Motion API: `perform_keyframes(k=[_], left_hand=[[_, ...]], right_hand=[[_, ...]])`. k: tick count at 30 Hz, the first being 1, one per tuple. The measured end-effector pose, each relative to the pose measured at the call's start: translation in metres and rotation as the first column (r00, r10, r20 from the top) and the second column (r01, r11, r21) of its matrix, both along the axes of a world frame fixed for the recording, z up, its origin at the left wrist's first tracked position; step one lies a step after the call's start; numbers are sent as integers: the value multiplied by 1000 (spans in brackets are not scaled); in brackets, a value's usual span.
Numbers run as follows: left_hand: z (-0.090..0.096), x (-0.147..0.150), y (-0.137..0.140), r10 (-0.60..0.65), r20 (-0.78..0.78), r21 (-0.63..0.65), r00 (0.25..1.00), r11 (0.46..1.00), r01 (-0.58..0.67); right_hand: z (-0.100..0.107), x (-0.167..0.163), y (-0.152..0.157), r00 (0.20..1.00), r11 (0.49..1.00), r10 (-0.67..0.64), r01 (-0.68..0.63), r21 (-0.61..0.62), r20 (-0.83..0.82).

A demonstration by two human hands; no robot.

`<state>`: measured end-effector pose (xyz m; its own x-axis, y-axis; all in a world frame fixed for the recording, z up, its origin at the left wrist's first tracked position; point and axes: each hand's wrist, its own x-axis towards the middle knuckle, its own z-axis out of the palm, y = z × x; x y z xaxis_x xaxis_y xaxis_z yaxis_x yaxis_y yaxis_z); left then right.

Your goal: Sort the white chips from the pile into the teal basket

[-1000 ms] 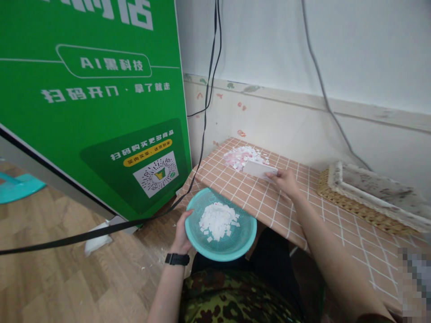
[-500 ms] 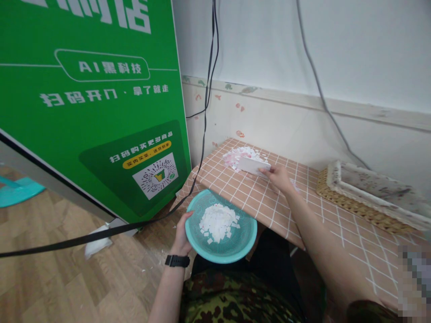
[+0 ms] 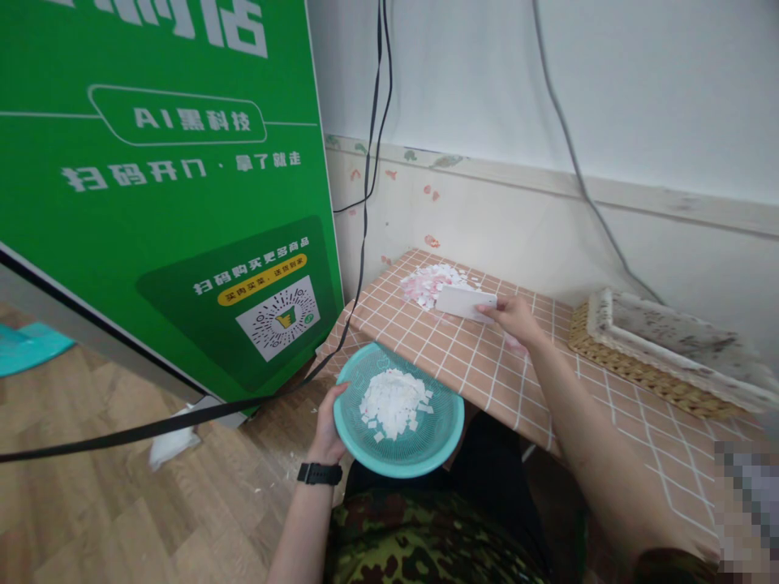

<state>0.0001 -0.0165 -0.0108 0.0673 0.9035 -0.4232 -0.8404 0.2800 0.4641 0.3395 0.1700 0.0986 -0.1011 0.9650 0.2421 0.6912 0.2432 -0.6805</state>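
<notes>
My left hand (image 3: 332, 426) grips the left rim of a teal plastic colander (image 3: 438, 442), held below the table edge over my lap. Small white paper pieces (image 3: 394, 401) lie heaped inside it. In my right hand (image 3: 516, 318) is a flat white rectangular card or board (image 3: 463, 302), pinched at its right end just above the table. Beyond the card's left end, a pile of white and pink paper scraps (image 3: 429, 282) rests on the table. A few pinkish scraps (image 3: 516, 345) lie beneath my right wrist.
A brown table (image 3: 450, 357) with a white grid stands against the wall. On its right sits a cloth-lined wicker basket (image 3: 645, 365). A tall green cabinet (image 3: 182, 211) rises at left, and a black cable (image 3: 363, 219) hangs down before it.
My right hand has drawn the white card slightly to the right, away from the scrap pile, and its face shows more. The left hand and colander have stayed almost still.
</notes>
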Motion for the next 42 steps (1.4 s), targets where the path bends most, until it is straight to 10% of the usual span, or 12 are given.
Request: perform_keyframes(k=[8,42], left_hand=[[2,1,1,14,-19,-18,1000,1000,-14],[6,2,0,11,-5,-17,1000,1000,-11]], right_hand=[[-28,-7,-5,983,994,-81,91,59,-162],[-19,4,-18,976,999,-37,34,-18,-213]])
